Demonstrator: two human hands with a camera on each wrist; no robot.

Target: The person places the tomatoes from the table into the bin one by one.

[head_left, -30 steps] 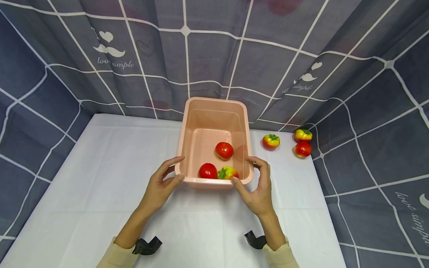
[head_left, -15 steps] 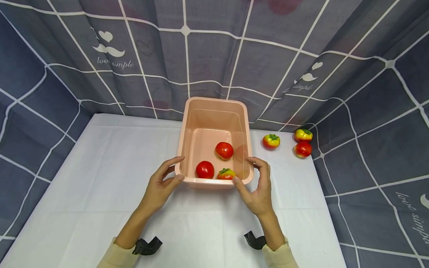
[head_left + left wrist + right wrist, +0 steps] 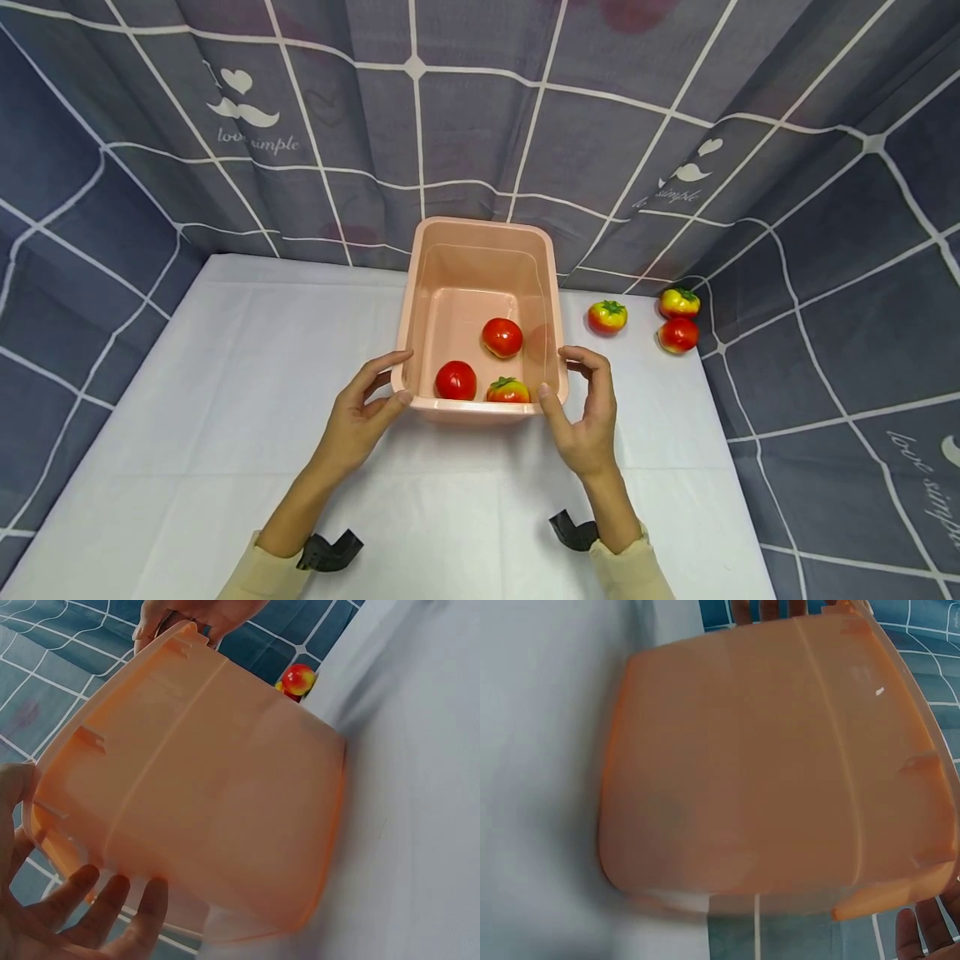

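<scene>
A pink plastic bin (image 3: 472, 407) stands on the white table in the head view. Inside it lie a red tomato (image 3: 502, 337), another red tomato (image 3: 455, 380) and a red-yellow tomato (image 3: 508, 390) with a green top, partly hidden by the near rim. My left hand (image 3: 360, 412) grips the near left corner, thumb on the front rim; in the left wrist view its fingers (image 3: 109, 907) touch the bin's outer wall. My right hand (image 3: 585, 417) holds the near right corner, thumb at the rim, index fingertip on the side edge. In the right wrist view, several right fingers (image 3: 922, 930) show beside the bin.
To the bin's right, a yellow-red tomato (image 3: 607, 317) lies on the white tablecloth (image 3: 300, 333). Farther right, a yellow tomato (image 3: 678, 302) and a red one (image 3: 677, 335) touch each other near the edge. Grey checked curtains (image 3: 480, 125) hang at the back and both sides.
The near red tomato has rolled a little left, and the green-topped one has turned and settled lower. My right hand has shifted slightly right along the rim. The left hand and bin stay put.
</scene>
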